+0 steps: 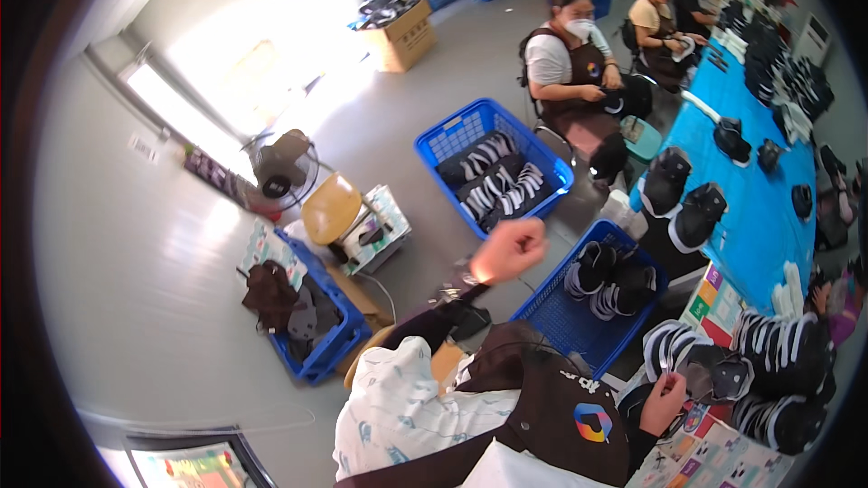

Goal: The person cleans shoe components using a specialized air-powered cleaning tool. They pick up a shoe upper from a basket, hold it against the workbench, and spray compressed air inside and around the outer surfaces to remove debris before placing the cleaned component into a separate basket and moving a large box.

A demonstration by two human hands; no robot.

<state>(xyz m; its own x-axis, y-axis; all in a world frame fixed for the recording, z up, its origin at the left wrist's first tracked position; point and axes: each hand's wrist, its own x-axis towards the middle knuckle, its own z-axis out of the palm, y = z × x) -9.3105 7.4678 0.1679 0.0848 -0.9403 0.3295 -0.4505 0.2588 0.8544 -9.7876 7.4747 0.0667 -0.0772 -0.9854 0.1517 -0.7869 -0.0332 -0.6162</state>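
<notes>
I wear a dark brown apron with a multicoloured emblem, a white blue-printed shirt and black forearm sleeves.

Live from my head, looking down!
Wide fisheye here: left hand, right hand close, blue table farther, wall bowing.

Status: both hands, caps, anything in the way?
Left hand curled, raised; in view, beside blue basket. Right hand at stacked black caps, grip unclear. Caps crowd the patterned tabletop beside it.
</notes>
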